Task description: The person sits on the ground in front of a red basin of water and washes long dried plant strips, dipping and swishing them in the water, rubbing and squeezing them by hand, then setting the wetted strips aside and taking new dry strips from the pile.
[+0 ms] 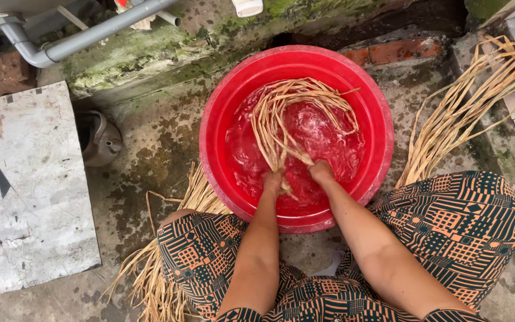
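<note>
While both hands sit wrist-deep in the red basin (222, 107), left hand (273, 180) and right hand (321, 171) clamp the soaked straw bundle (281, 116) at its near end; strands look limp, slippery, light.

Bare forearms, no sleeves, end in a left hand (273, 180) and right hand (321, 171); behind the fingers, trousers (460, 223) carry an orange-and-dark-green geometric print.
</note>
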Available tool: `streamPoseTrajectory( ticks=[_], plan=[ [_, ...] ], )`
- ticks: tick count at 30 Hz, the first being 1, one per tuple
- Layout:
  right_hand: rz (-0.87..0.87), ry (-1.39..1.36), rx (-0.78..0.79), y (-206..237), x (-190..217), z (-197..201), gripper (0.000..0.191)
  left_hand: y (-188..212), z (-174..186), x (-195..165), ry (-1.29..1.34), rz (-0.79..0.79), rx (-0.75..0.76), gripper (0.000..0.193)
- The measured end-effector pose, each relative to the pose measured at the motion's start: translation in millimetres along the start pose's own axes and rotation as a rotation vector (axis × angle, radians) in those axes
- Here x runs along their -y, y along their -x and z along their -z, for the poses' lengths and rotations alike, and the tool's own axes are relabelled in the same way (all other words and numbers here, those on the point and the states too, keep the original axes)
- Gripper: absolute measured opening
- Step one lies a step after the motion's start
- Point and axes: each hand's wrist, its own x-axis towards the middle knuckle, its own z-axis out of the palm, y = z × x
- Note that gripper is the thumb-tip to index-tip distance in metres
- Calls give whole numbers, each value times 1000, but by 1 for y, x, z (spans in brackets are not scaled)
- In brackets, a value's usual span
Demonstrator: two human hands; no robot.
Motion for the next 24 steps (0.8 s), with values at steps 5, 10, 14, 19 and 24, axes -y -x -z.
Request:
streamPoseTrajectory(
  ticks=[5, 10, 14, 19, 24],
  plan=[
    [167, -95, 483, 13, -2, -19, 32, -3, -9, 7, -78, 52, 264, 47],
    [6, -75, 498, 13, 0, 0, 39, -2, -8, 11, -280, 68, 39, 47],
    [28, -380, 350, 9, -6, 10, 47, 6, -14, 8, -299, 116, 48, 47],
    [222, -933, 382, 28, -6, -31, 48, 8, -37, 6, 281, 60, 154, 42],
    [115, -424, 84, 37, -17, -28, 39, 2, -64, 14, 641, -36, 167, 30]
  ],
)
